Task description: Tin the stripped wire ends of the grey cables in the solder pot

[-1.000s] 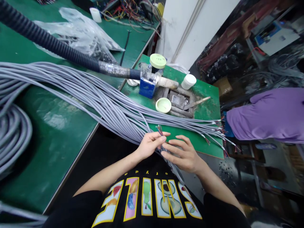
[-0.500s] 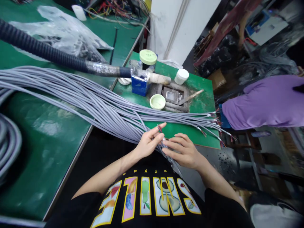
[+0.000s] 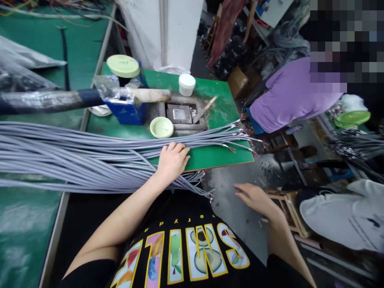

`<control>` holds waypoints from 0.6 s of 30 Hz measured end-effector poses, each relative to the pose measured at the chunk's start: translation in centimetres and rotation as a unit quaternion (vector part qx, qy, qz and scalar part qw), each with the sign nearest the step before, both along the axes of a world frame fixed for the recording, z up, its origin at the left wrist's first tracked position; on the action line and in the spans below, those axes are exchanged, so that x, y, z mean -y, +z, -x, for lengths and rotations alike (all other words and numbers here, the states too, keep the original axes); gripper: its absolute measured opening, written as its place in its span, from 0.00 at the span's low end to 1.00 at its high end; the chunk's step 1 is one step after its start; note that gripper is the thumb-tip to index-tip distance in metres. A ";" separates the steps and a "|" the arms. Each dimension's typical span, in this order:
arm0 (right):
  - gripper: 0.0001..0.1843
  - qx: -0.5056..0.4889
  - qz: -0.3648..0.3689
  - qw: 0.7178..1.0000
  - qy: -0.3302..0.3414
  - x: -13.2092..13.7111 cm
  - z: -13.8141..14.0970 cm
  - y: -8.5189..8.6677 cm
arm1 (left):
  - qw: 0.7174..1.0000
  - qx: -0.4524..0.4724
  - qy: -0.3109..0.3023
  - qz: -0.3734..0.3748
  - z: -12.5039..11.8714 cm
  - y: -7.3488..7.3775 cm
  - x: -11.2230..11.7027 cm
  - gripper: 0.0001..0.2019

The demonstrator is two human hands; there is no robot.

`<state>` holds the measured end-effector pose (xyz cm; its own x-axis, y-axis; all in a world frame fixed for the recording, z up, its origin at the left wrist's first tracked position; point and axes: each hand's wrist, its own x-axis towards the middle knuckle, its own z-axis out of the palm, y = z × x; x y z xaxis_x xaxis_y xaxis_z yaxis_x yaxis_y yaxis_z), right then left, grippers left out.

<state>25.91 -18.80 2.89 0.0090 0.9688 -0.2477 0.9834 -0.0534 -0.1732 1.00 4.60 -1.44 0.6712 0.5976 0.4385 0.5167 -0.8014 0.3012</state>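
Note:
A thick bundle of grey cables (image 3: pixel 99 150) runs from the left edge across the green board. Several stripped ends with thin coloured wires (image 3: pixel 231 149) fan out at the right. My left hand (image 3: pixel 173 162) is closed over some of these cables near the board's front edge, its fingers curled down on them. Other cable ends (image 3: pixel 207 194) hang below the board against my black shirt. Off to the right, over the floor, my right hand (image 3: pixel 255 198) holds nothing, its fingers apart and slightly bent.
Behind the cables are a soot-marked solder pot (image 3: pixel 181 115) with a flat stick (image 3: pixel 207 109), a pale green lid (image 3: pixel 162 128), a white jar (image 3: pixel 187 85), a blue box (image 3: pixel 127 112) and a taped hose (image 3: pixel 48 100). Two people, one in a purple top (image 3: pixel 291 96), are at the right.
My hands have parted: the left let go of a cable end and moved onto the bundle; the right swung away rightward. The view has shifted right, so the bench appears further left.

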 end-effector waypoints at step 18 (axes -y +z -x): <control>0.17 0.061 -0.308 0.944 -0.102 -11.9 -0.9 -2.4 | 0.999 -0.049 0.011 -0.015 -1.0 -0.2 -0.3 0.12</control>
